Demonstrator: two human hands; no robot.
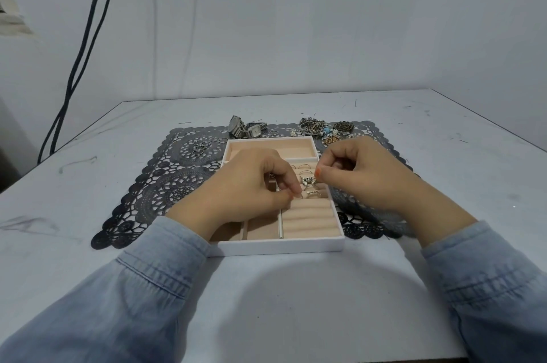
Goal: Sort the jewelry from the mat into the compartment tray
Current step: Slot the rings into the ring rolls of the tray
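Head view: a person in 2 denim sleeves works over 1 white compartment tray (281, 245) w/ peach lining, at frame center on 1 dark lace mat (148, 191) atop a scuffed grey table (88, 274). The left hand (254, 185), fingers curled, pinches a thin ring (298, 196) btwn thumb & fingertips at the tray's ring rolls (307, 214), center-right of the tray. The right hand (364, 173) hovers just right of it, fingers curled, thumb & forefinger tips together; can't tell if anything is in that pinch. At least 4 rings sit in the rolls: 2 thin ones (305, 166), 1 ornate (307, 180), 1 wide band (314, 193). On the mat above the tray: 2 watches (245, 128), a cluster of loose rings (202, 145) upper left (too small for a firm count), 1 heap of bracelets & chains (322, 128) upper right. 2 black cables (85, 37) hang at upper left of frame.
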